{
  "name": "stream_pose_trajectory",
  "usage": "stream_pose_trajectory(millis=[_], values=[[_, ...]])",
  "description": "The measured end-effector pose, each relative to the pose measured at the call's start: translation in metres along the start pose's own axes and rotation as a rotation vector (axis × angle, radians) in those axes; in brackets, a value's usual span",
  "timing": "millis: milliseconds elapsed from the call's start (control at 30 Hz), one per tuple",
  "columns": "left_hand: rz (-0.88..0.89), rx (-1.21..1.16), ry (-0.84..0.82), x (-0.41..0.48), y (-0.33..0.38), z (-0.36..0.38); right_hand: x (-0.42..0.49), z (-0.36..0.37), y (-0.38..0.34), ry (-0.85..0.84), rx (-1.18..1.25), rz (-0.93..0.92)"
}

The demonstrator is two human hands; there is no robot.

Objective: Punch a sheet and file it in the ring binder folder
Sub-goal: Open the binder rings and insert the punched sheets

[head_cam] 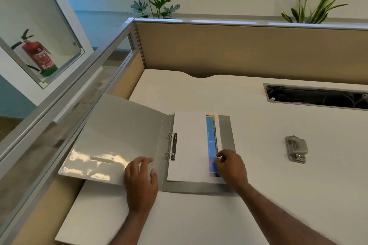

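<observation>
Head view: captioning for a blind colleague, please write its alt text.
An open grey ring binder lies on a white desk with a white sheet on its right half. The left hand rests flat on the open cover while the right hand pinches the sheet's right edge; a hole punch sits to the right.

- A white desk [258, 195] fills the view, with beige partitions [239, 49] along its back and left sides.
- An open grey ring binder [119, 141] lies flat at the left, its left cover jutting past the desk's edge.
- A grey hole punch [296, 149] sits well apart, to the right.
- A cable slot [318, 97] is cut in at the far right.
</observation>
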State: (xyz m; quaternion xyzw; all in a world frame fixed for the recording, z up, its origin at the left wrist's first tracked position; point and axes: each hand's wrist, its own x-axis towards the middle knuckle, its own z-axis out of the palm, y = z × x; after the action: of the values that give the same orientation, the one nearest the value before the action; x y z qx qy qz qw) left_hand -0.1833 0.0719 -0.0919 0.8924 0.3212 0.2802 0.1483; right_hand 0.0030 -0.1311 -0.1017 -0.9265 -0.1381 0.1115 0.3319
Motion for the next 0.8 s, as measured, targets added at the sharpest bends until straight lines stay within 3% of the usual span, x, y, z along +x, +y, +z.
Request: stream_pose_trajectory(millis=[67, 167, 300, 400, 533, 800], values=[[-0.262, 0.02, 0.148, -0.011, 0.004, -0.005, -0.005, -0.004, 0.007, -0.01, 0.003, 0.024], [-0.65, -0.185, 0.335, -0.021, 0.0, -0.002, -0.01, -0.005, 0.015, -0.025, 0.01, 0.05], [-0.831, -0.622, 0.369, -0.014, 0.0, -0.004, -0.015, -0.006, 0.021, -0.022, -0.069, -0.056], [-0.809, -0.72, 0.342, -0.009, 0.001, -0.01, -0.019, -0.001, 0.018, -0.033, -0.172, -0.241], [-0.721, -0.729, 0.371, -0.008, 0.003, -0.021, -0.024, 0.006, 0.015, -0.143, -0.256, -0.235], [-0.113, -0.441, -0.007, -0.023, 0.001, -0.017, -0.025, 0.004, 0.012, -0.17, -0.274, -0.22]])
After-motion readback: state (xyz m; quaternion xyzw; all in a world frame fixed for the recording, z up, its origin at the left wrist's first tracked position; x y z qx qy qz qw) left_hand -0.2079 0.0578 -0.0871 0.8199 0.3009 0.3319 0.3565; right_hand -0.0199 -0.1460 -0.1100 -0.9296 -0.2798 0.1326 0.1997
